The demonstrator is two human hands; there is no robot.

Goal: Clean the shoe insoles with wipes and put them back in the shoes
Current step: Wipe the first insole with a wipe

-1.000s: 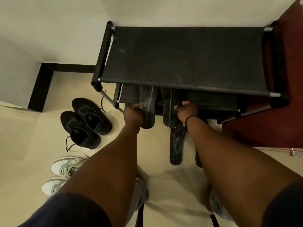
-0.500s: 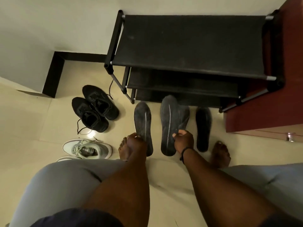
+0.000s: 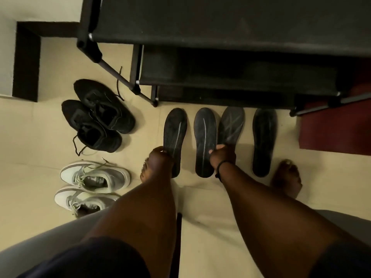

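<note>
Insoles, four of them, are seen in a row before the shoe rack [image 3: 220, 27]. The leftmost insole [image 3: 174, 133] is pinched by the left hand [image 3: 158, 159]. The two middle insoles [image 3: 205, 137] seem gripped together by the right hand [image 3: 221, 155]; the fourth insole [image 3: 264, 137] lies untouched. One of the doubled pair could be dropped, or insoles mismatched with the black shoes [image 3: 100, 115] and white shoes [image 3: 92, 187]. No wipes are visible.
</note>
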